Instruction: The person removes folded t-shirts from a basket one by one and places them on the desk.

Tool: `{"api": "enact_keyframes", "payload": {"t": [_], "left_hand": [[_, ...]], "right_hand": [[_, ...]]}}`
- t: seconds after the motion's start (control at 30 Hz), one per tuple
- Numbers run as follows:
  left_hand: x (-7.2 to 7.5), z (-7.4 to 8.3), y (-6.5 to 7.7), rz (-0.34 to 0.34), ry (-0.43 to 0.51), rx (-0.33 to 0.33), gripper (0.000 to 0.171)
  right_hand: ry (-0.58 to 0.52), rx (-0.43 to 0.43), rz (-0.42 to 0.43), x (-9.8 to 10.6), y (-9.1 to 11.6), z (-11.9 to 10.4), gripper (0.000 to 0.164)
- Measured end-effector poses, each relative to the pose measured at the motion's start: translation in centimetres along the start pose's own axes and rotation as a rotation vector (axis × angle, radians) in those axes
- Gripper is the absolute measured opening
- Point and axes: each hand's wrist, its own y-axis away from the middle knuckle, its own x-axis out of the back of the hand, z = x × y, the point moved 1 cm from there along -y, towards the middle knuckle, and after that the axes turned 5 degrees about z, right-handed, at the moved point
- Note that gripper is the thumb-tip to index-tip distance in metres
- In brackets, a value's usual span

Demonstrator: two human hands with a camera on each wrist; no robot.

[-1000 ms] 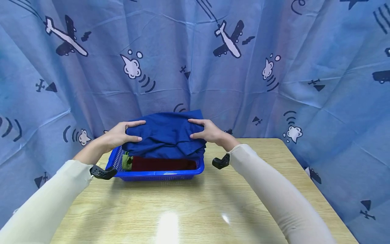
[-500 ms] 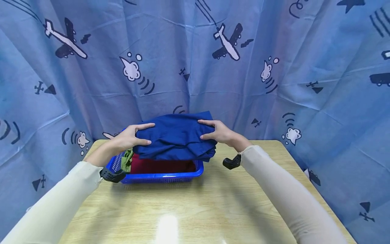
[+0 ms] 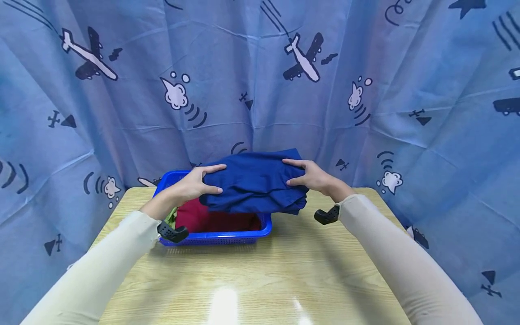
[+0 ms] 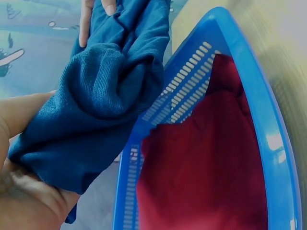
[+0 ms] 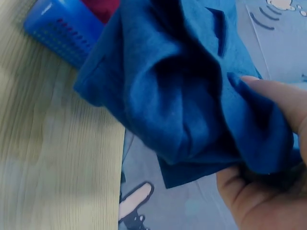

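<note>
2 hands on 1 dark blue cloth (image 3: 257,180), and I've got it live from 3 views! Left hand (image 3: 191,186) pinches the left end, right hand (image 3: 318,178) the right; on both, the fingers stand partly open, thumb apart from forefinger, with folded fabric gripped between. I see the dark blue cloth up in the air, masking the back right of a blue basket (image 3: 227,235) and reaching out past its right rim. Down inside, I spot red cloth (image 3: 192,215), and green cloth (image 3: 171,218) at the left. The blue basket sits on a wood-grain surface (image 3: 260,275), before a curtain (image 3: 227,67) printed with planes.
</note>
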Motion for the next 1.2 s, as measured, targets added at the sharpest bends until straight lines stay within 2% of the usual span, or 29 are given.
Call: {"api": "enact_keyframes", "payload": {"t": [0.2,0.4,0.63,0.9,1.2], "left_hand": [[-1.6,0.5,-1.0,0.006,0.006,0.020,0.077],[-3.4,0.3,-2.2,0.010,0.033,0.016,0.076],[-5.6,0.1,-3.1,0.005,0.027,0.047,0.076],[-7.2,1.2,-4.7,0.055,-0.038,0.012,0.076],[-9.3,2.0,-5.6,0.064,-0.049,-0.002,0.078]], "right_hand": [[0.007,-0.013,-0.013,1.3,0.1,1.3,0.075],[-0.010,-0.032,-0.021,2.2,0.5,2.7,0.075],[0.015,-0.060,-0.039,3.3,1.3,4.0,0.075],[0.050,-0.068,-0.007,4.9,1.4,4.8,0.074],[0.076,-0.084,0.020,6.1,1.6,6.2,0.074]]}}
